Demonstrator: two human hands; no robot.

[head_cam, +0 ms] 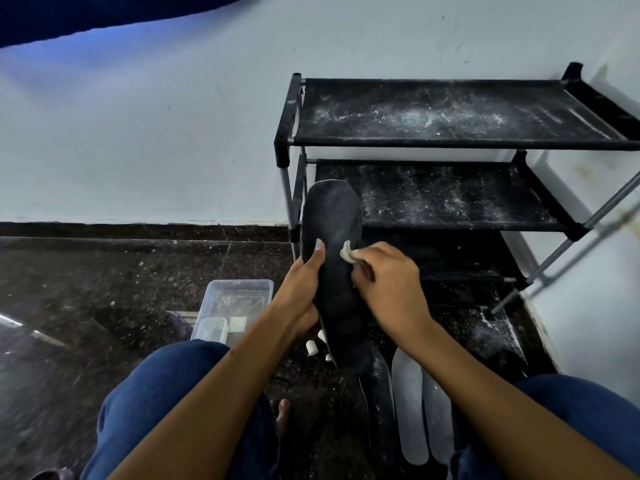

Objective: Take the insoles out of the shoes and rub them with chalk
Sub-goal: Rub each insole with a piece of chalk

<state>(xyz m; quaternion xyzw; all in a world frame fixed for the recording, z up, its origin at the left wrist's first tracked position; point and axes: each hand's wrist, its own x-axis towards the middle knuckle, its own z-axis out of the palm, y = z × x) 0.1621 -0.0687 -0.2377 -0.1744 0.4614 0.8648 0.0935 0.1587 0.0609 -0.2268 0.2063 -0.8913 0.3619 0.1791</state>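
A black insole (332, 237) stands nearly upright in front of me, toe end up. My left hand (304, 282) grips its left edge, thumb across the face. My right hand (384, 278) pinches a white piece of chalk (346, 252) and presses it against the insole's right side. Three more insoles lie on the floor below: a black one (379, 393) and two grey, chalk-covered ones (410, 407) side by side. No shoes are visible.
A black three-tier shoe rack (450, 143), dusted with chalk, stands against the wall behind the insole. A clear plastic box (235, 306) holding chalk sits on the dark floor at left. Loose chalk pieces (312, 347) lie by it. My blue-trousered knees frame the bottom.
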